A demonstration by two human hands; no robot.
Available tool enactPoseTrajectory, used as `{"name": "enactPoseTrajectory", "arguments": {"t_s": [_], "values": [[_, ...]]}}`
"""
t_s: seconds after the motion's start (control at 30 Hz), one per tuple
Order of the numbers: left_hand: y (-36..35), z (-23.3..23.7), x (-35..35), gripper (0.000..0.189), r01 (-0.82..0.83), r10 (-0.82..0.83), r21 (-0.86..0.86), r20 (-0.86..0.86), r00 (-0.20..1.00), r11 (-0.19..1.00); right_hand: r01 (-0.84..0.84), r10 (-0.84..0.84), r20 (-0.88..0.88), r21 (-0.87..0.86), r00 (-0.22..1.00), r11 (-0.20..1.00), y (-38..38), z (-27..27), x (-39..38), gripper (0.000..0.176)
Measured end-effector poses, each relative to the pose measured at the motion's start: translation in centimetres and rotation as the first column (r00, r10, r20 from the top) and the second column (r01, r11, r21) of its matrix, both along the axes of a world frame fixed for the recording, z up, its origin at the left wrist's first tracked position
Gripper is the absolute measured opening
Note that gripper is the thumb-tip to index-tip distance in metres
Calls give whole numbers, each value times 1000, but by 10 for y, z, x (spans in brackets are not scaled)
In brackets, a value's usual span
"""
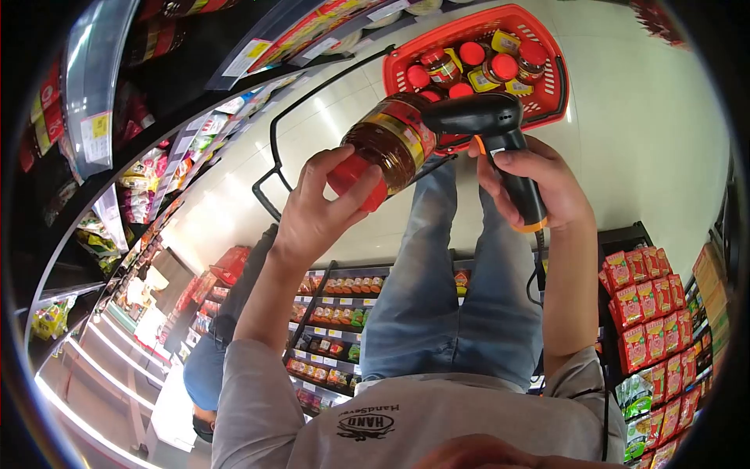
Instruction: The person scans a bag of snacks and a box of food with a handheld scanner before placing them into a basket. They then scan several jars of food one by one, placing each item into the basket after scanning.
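My left hand (324,199) grips a jar (388,141) by its red lid, holding it tilted with the lid toward me. The jar is clear with dark reddish-brown contents and a gold and red label. In my right hand (539,181) is a black barcode scanner (480,117), held by its handle with a finger at the orange trigger. The scanner's head points left and overlaps the jar's base in this view. A cable hangs from the handle. Just beyond both hands sits a red shopping basket (476,31) with several red-lidded jars (501,67) and yellow-labelled packs.
Shelves of packaged goods (141,176) with price tags run along the left. A rack of red snack packets (644,293) stands at the right. The basket's black handle (275,148) sticks out leftward over the pale tiled floor (625,102). Another person (205,371) is at lower left.
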State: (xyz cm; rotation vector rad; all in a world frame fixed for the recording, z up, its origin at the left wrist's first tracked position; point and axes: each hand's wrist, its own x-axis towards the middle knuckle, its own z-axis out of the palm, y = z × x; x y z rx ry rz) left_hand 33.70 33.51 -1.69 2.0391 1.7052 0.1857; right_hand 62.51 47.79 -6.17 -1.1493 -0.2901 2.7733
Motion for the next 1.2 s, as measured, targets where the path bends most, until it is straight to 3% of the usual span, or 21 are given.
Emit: {"name": "enactPoseTrajectory", "arguments": {"t_s": [0.07,0.13,0.27,0.33,0.47,0.5,0.53,0.57,0.67,0.77,0.83,0.93,0.97,1.1,1.17,1.2], "values": [[4,7,-7,62,37,-35,36,-40,999,999,-34,34,15,7,999,999,2,1,-8,40],[9,15,-13,55,196,-181,134,-115,977,971,-39,39,-39,8,998,999,3,-2,-11,38],[8,22,-20,53,263,-255,72,-106,961,962,-22,20,-61,-21,998,1000,4,0,-16,36],[12,20,-21,41,326,-298,148,-182,937,934,-83,82,-81,-13,993,996,6,0,-19,35],[17,32,-33,32,388,-367,115,-173,914,914,-129,128,-53,-9,990,992,5,9,-27,34],[11,33,-40,35,171,-173,-46,-38,984,984,-89,89,-21,29,996,996,4,12,-28,39],[9,35,-47,37,-36,51,-232,62,997,972,-48,47,13,66,999,997,3,13,-26,45],[18,39,-58,47,155,-153,-60,30,988,986,-33,32,14,71,999,997,3,13,-23,45],[19,46,-76,56,-121,122,-28,20,992,992,-4,6,-103,18,995,1000,4,6,-10,36],[33,56,-99,72,-108,173,297,-204,963,949,-11,11,-95,-8,995,1000,-1,2,-4,38],[36,49,-120,76,-331,354,360,2,935,872,-8,6,-109,-23,994,1000,-5,-2,-1,37],[58,48,-143,80,-576,551,335,178,816,746,-15,11,-97,-36,995,999,-10,-2,-1,37],[71,49,-143,72,-658,616,311,233,752,686,-21,18,-76,-40,997,999,-11,-2,-1,37],[107,43,-179,69,-645,642,265,112,758,716,-29,25,-110,-38,994,999,-12,-3,-1,38],[122,29,-209,59,-713,632,245,338,698,657,-20,15,-107,-39,994,999,-14,-4,-3,37],[126,19,-226,59,-712,633,245,331,700,658,-19,14,-113,-44,994,999,-15,-4,-4,37]]}}
